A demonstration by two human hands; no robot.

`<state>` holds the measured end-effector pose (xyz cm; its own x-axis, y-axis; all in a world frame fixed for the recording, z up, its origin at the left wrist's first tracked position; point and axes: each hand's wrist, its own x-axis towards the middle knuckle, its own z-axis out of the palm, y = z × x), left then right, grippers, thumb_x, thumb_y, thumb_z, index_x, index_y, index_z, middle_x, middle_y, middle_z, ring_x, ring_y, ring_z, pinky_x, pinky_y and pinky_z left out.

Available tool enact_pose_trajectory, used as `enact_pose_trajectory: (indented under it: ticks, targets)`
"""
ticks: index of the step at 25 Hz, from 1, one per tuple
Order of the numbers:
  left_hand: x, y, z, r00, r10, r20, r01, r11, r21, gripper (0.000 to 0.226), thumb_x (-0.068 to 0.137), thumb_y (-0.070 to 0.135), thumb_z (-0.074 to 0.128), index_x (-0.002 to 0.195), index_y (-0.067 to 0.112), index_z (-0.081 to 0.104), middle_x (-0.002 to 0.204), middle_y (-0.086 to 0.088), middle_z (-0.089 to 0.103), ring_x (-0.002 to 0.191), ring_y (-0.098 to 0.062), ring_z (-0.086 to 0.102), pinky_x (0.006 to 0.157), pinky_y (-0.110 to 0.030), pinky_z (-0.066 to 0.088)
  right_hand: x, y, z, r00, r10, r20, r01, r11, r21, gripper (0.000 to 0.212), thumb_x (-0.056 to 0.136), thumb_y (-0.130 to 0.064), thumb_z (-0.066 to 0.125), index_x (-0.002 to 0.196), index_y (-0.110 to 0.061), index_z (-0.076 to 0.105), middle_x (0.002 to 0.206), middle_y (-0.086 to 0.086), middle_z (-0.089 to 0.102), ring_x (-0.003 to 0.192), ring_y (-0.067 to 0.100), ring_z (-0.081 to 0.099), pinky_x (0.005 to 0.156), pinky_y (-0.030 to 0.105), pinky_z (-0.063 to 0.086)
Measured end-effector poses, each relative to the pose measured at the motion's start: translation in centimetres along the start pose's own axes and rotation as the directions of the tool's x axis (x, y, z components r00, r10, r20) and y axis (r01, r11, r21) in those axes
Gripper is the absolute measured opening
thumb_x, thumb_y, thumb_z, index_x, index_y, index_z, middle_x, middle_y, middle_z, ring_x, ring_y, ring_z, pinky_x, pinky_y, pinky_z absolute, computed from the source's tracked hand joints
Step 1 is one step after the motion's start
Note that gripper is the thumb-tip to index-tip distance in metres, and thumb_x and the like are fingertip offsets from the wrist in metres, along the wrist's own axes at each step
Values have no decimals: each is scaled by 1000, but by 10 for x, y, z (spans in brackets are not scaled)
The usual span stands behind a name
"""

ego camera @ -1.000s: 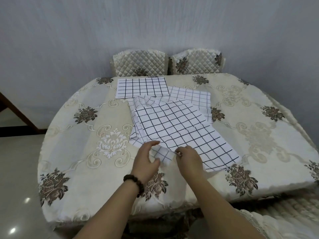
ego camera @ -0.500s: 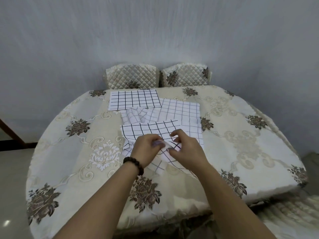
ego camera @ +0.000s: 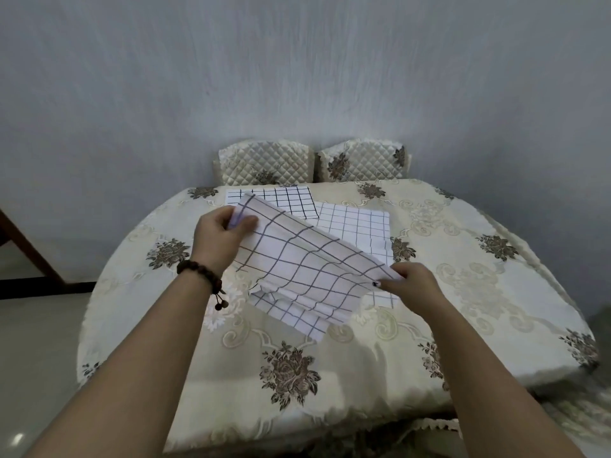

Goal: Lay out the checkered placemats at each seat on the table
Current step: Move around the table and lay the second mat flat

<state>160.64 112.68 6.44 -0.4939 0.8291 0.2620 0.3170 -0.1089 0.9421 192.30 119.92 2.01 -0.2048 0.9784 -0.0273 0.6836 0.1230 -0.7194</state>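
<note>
**Inspector:** Head view checked. The left hand [ego camera: 221, 239] pinches the far corner of a checkered placemat [ego camera: 299, 269]; the right hand [ego camera: 411, 287] pinches its near-right corner. The mat hangs lifted above the middle of the round table [ego camera: 496, 292], its lower edge sagging in folds.

**Clerk:** Other mats?

**Inspector:** One flat placemat [ego camera: 291, 200] at the table's far edge, before the left quilted chair [ego camera: 267, 161]; a second mat [ego camera: 357, 226] beside it, partly hidden by the lifted one. A beaded bracelet [ego camera: 201, 274] circles the left wrist.

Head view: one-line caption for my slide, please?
Both hands, left and right, hold a checkered placemat stretched above the table.
</note>
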Motion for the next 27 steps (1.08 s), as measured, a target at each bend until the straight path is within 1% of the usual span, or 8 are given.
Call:
enact_pose_trajectory:
  ticks: [3,5,8,12,16,19,21,27]
  targets:
    - [1,8,-26,998,2,-61,-2,1000,-1,23,82,19,69,82,-3,62,74,-6,60,66,-13,52,62,-21,44,3,-19,-10,998,-2,-62,20,956,293,8,79,-15,72,79,-8,71,69,5,60,61,14,50,54,21,38]
    - [-3,15,-44,995,3,-101,-4,1000,-6,12,84,15,68,86,3,65,75,-3,63,66,-11,56,63,-19,46,3,-36,-17,996,11,-93,44,821,570,1,81,-9,69,82,-9,70,79,8,65,74,18,58,67,23,48]
    - [-9,29,-71,990,25,-137,-33,998,-59,1,84,13,67,85,13,68,77,-1,67,69,-7,61,71,-20,48,-1,-67,-27,988,-2,-156,122,642,757,8,85,-3,63,88,-9,67,79,3,71,77,17,64,64,19,54]
    - [-20,57,-99,977,68,-203,-89,991,-96,11,87,17,64,77,18,67,63,9,67,59,3,59,60,-10,45,-12,-108,-45,960,-130,-248,276,592,757,10,88,-9,61,89,-13,69,72,-8,75,70,7,69,64,20,56]
    - [-30,88,-128,965,130,-229,-165,976,-140,10,87,18,63,78,19,68,66,8,68,64,-7,62,65,-21,51,-24,-143,-67,927,-206,-315,376,548,747,25,66,-33,78,85,-17,74,80,-4,75,79,14,69,81,34,56]
    - [-27,104,-143,953,174,-248,-219,962,-165,7,85,14,66,87,20,68,73,8,69,70,-11,64,70,-26,55,-27,-166,-79,884,-283,-372,467,543,698,6,80,-14,71,84,-18,72,75,-7,74,74,11,68,77,31,57]
    - [-19,107,-149,949,164,-269,-213,963,-164,12,84,15,67,96,14,67,79,1,67,75,-15,62,74,-30,53,-26,-179,-85,866,-313,-389,500,547,671,12,83,-6,66,84,-17,69,72,-9,74,69,7,68,69,25,56]
    - [12,89,-140,965,78,-252,-116,983,-142,12,82,15,70,92,9,66,86,-4,66,79,-13,62,77,-26,51,8,-182,-77,894,-294,-339,447,649,616,11,85,-11,65,80,-20,70,69,-12,73,68,3,66,68,22,54]
